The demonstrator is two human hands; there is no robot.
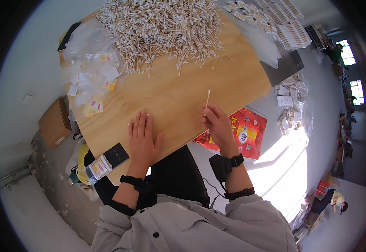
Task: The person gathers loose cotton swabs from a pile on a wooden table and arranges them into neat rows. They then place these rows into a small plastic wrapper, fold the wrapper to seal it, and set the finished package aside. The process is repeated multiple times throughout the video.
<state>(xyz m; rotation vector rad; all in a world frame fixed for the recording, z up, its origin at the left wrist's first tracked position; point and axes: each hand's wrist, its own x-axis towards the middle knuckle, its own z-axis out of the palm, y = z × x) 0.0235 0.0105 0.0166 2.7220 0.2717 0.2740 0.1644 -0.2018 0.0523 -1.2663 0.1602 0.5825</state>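
My right hand pinches a cotton swab between thumb and fingers above the table's near right edge, its white tip pointing up. My left hand lies flat on the wooden table with its fingers stretched out. Small white tips show beside those fingers, perhaps a swab lying under them; most of it is hidden. A big heap of loose cotton swabs covers the far part of the table.
Clear plastic bags with printed cards lie at the table's left. A bagged pack of swabs rests by the near left corner. A red bag is beyond the right edge. Stacked swab packs stand far right; a cardboard box sits left.
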